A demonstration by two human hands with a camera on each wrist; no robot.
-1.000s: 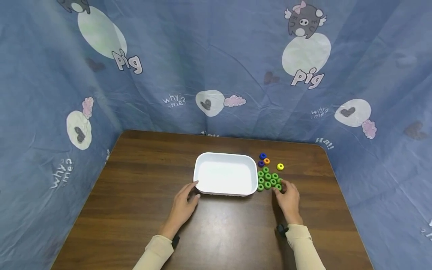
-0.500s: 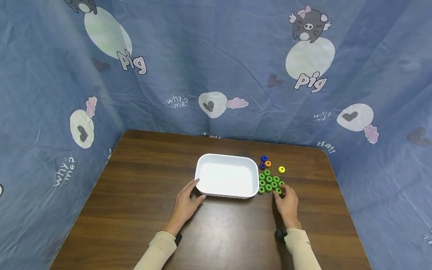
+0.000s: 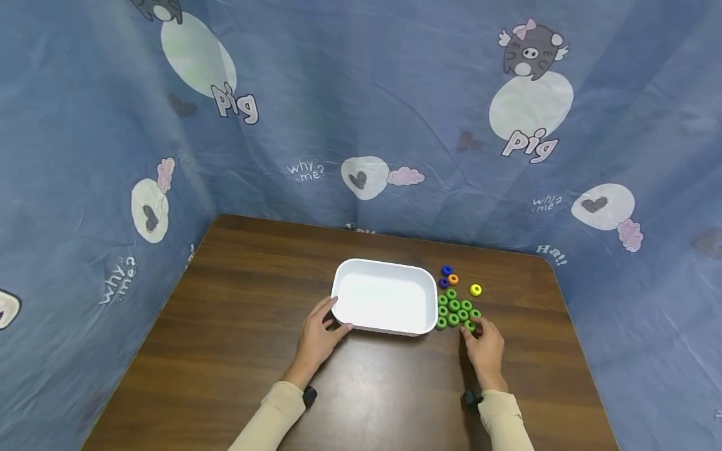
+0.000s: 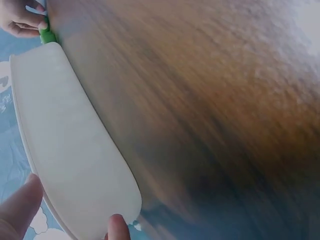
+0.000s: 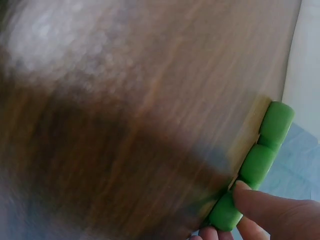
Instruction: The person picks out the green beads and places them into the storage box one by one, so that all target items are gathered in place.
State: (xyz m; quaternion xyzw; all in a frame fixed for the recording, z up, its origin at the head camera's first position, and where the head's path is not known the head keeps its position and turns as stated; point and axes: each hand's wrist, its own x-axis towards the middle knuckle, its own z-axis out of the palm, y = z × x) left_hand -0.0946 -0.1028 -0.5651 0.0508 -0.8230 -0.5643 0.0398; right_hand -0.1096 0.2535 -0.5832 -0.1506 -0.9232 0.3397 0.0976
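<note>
A white rectangular tray (image 3: 385, 297) sits on the brown wooden table. My left hand (image 3: 317, 341) holds its near left corner, index finger along the left rim and thumb against the front wall; the left wrist view shows the thumb (image 4: 118, 227) at that end. Right of the tray, several thick green rings (image 3: 454, 305) lie bunched together. At the cluster's near right edge, my right hand (image 3: 486, 349) pinches one green ring (image 5: 226, 212) between thumb and fingers. Its neighbours stand in a row beside it in the right wrist view.
Behind the green rings lie two blue rings (image 3: 447, 270), an orange ring (image 3: 454, 280) and a yellow ring (image 3: 476, 290). A blue printed cloth (image 3: 372, 113) hangs around the table's back and sides.
My left thumb has come in to the tray's front wall, closing the hand around the corner. My right hand stays at the same green ring. The head view has shifted slightly.
</note>
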